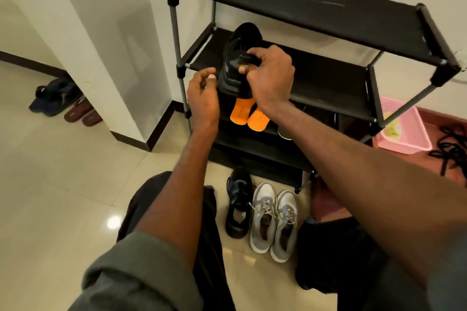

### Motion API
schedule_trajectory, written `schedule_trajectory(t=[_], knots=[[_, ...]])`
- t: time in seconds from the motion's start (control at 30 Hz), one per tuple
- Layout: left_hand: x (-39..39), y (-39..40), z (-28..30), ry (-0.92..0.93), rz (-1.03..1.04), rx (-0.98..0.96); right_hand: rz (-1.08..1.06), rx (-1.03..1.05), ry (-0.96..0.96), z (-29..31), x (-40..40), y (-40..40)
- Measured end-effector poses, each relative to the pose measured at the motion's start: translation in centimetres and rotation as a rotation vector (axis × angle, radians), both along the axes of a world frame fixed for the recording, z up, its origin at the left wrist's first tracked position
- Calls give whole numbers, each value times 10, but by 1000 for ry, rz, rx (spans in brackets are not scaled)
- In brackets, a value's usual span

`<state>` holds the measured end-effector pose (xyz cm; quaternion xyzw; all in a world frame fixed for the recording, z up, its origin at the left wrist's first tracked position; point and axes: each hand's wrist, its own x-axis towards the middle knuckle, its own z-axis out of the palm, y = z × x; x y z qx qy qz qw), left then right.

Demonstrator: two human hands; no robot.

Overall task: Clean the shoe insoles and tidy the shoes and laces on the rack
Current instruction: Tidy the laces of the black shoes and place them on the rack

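A black shoe (238, 58) sits at the front left of the second shelf of the black shoe rack (328, 83), its heel toward me. My right hand (267, 76) grips the shoe's heel tab, fingers and thumb curled round it. Just left of the shoe my left hand (202, 91) hovers with fingers loosely curled, holding nothing. Two orange insoles (249, 115) lie on the shelf below, partly hidden by my hands. On the floor before the rack stand one black shoe (238, 203) and a grey-and-white pair (275, 219).
A pink plastic basket (404, 134) sits on the floor right of the rack, with black laces (452, 149) beside it. Dark shoes (54, 96) and brown sandals (82, 112) lie by the wall at left. My knees flank the floor shoes.
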<state>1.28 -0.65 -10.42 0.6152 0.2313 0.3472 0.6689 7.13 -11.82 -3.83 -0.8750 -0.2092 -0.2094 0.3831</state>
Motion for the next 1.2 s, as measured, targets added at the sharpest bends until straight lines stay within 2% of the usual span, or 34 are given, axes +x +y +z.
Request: schedule_trajectory(t=[0.1,0.27,0.53,0.77,0.83,0.9,1.03,1.1,1.2], knots=[[4,6,2,10,-26,-3,-34,-10,-31,-2,9,22],[11,14,-2,-6,-14,-118,-2,3,-33,-5,21,42],[12,20,2,-47,49,-124,37,72,37,-5,31,67],[12,27,-5,-12,43,-115,121,-129,19,-8,34,63],[10,27,-2,-12,47,-115,139,-111,54,-9,32,51],[7,24,-3,-3,63,-60,142,-21,93,-14,27,32],[-2,-9,-6,57,206,188,92,135,145,-41,7,-29],[-7,-38,-14,81,155,278,58,164,166,-65,-8,-65],[-10,-78,-44,303,-71,420,-8,134,295,-107,-29,-111]])
